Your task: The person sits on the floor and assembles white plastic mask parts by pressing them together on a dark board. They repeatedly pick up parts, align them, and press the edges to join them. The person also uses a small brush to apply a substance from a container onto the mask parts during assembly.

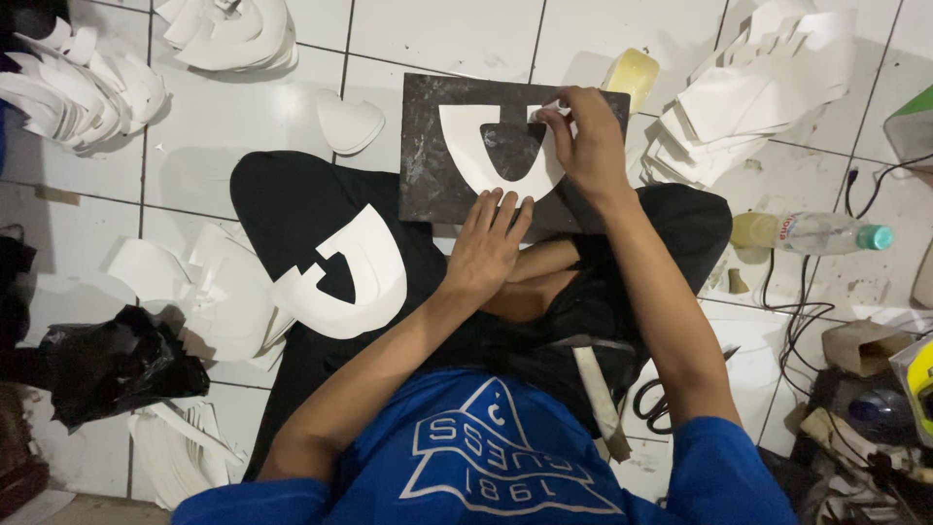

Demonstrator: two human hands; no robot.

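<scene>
Head view, near to far: second white cutout (352, 275) resting on left knee; left hand (486, 243) flat, fingers spread, pressing near edge of white cutout (486, 160) on dark board (428, 185); right hand (583, 136) pinching its far right tip.

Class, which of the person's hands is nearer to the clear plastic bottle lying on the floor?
Right. The right hand works left of the bottle; the left hand lies farther left.

A clear plastic bottle with a teal cap (812, 233) lies beside black cables (792, 311); crumpled black plastic bag (117, 365) opposite.
</scene>
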